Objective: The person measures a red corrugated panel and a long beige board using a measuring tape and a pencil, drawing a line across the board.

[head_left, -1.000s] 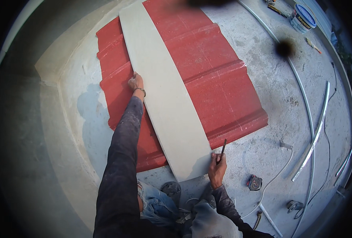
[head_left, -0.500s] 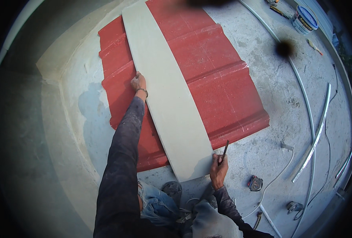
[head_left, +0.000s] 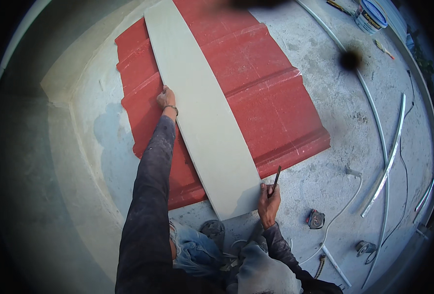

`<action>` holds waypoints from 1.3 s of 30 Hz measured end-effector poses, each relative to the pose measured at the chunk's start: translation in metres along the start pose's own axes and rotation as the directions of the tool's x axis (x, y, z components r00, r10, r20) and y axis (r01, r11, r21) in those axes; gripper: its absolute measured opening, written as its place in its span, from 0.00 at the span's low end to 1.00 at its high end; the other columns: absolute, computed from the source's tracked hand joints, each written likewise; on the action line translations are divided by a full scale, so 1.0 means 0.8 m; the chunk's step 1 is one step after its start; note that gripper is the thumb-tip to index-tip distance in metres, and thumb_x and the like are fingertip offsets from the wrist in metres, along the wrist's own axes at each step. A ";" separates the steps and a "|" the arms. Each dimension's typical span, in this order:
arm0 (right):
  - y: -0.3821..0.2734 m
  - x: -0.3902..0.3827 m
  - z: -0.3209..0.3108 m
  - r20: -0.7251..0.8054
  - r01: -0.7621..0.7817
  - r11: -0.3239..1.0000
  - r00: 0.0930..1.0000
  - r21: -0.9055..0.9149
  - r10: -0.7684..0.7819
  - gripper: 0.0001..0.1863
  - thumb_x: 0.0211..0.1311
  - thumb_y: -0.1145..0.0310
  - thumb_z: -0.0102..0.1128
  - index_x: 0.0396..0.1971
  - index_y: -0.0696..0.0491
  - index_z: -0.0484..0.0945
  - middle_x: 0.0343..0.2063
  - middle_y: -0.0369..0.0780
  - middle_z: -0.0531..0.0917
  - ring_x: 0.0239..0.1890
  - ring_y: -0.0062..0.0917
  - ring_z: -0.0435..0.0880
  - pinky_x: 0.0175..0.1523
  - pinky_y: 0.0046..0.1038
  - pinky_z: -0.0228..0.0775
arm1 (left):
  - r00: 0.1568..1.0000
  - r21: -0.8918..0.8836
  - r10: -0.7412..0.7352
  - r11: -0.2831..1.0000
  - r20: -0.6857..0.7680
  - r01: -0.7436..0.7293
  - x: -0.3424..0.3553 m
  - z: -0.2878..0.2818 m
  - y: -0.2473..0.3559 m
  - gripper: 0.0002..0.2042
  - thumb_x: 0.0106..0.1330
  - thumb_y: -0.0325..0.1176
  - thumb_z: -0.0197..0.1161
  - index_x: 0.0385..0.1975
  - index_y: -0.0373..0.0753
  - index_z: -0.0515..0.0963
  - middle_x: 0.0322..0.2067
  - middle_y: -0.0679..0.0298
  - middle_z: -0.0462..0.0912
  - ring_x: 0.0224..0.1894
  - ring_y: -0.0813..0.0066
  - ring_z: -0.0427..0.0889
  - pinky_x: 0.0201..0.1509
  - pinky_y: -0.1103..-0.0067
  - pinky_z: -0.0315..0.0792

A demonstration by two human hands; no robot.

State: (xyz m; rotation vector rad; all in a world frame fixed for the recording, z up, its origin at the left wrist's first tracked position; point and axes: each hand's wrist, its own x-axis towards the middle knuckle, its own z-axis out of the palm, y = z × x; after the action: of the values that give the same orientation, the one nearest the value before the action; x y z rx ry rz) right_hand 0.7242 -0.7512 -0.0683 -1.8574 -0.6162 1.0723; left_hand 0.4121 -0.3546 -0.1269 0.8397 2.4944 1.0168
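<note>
A long pale flat board (head_left: 204, 115) lies aslant across a red ribbed roofing sheet (head_left: 266, 93). My left hand (head_left: 167, 99), with a bracelet at its wrist, is closed on the board's left edge, about halfway along. At the near right corner, my right hand (head_left: 269, 201) is closed around a thin dark pencil-like stick (head_left: 276, 180), which points up and away from me. The thumb of that hand is against or very near the board's edge; whether it also grips the board I cannot tell.
Right of the sheet, a tape measure (head_left: 316, 219) rests on the concrete floor. Beyond it are a white hose (head_left: 341, 203), long metal strips (head_left: 388, 174), a power tool (head_left: 365, 248) and a cable. A paint bucket (head_left: 370, 17) and a brush (head_left: 384, 50) stand far right. A low wall (head_left: 62, 142) bounds the left.
The whole scene has shifted slightly up and left in view. Both hands keep their places at the board, and the right still holds the dark stick.
</note>
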 end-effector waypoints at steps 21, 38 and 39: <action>0.006 0.007 -0.009 -0.027 0.012 0.999 1.000 -0.052 -0.013 0.18 0.68 0.70 0.59 0.25 0.56 0.60 0.23 0.43 0.74 0.29 0.25 0.74 0.40 0.28 0.69 | 0.980 -0.067 -0.134 0.987 0.145 0.145 -0.004 0.001 0.004 0.31 0.67 0.53 0.54 0.41 0.21 0.80 0.43 0.44 0.85 0.46 0.52 0.84 0.51 0.65 0.76; -0.006 0.004 -0.013 0.037 -0.057 0.992 0.997 -0.112 0.062 0.19 0.68 0.69 0.61 0.24 0.54 0.59 0.23 0.37 0.71 0.29 0.20 0.68 0.39 0.25 0.66 | 0.945 0.234 0.315 0.929 -0.085 -0.288 -0.053 -0.016 0.034 0.31 0.59 0.47 0.66 0.59 0.43 0.62 0.59 0.50 0.66 0.62 0.49 0.67 0.59 0.58 0.68; -0.004 0.003 -0.012 0.037 -0.025 0.992 0.999 -0.124 0.030 0.18 0.66 0.70 0.62 0.24 0.55 0.60 0.23 0.41 0.74 0.28 0.25 0.70 0.39 0.28 0.67 | 0.859 0.259 0.510 0.838 -0.057 -0.480 -0.049 -0.024 0.043 0.30 0.61 0.47 0.65 0.60 0.44 0.63 0.62 0.51 0.63 0.66 0.50 0.62 0.61 0.54 0.65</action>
State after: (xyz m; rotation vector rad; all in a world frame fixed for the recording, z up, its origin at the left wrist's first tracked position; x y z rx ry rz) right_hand 0.7339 -0.7520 -0.0639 -1.9600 -0.6950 1.1119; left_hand 0.4469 -0.3691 -0.0862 1.6119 2.5954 0.9470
